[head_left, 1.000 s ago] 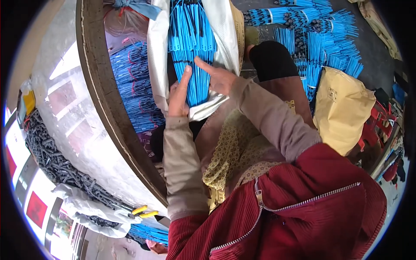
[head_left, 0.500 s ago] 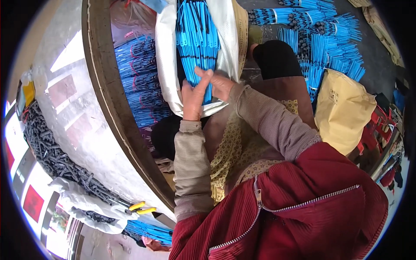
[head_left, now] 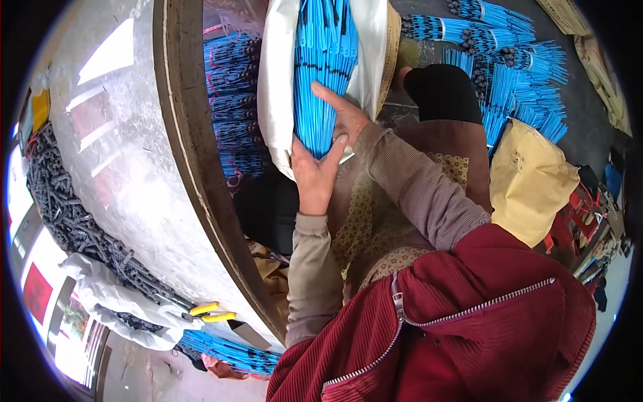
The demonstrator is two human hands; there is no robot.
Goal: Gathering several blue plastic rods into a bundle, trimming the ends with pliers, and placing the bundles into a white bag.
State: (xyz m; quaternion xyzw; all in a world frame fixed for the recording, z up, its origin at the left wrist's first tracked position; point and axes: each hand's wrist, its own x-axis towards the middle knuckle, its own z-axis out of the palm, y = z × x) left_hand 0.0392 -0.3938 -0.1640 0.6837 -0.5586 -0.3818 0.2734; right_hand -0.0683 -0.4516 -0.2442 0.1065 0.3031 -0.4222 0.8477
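A thick bundle of thin blue plastic strips, crossed by a black band, lies in an open white woven sack. My left hand cups the bundle's near end, thumb on its right and fingers on its left. From the right side, my right hand grips the bundle, one finger reaching across its top; its other fingers are partly hidden behind the strips.
A worktable with a raised rim curves along my left. On it are black plastic pieces and yellow-handled pliers. More blue bundles lie on the floor at the far right, with a tan paper bag nearer.
My left hand has slid down to the bundle's near end, and my hands have moved apart. Right fingers now lie higher across the strips. The whole view has shifted slightly.
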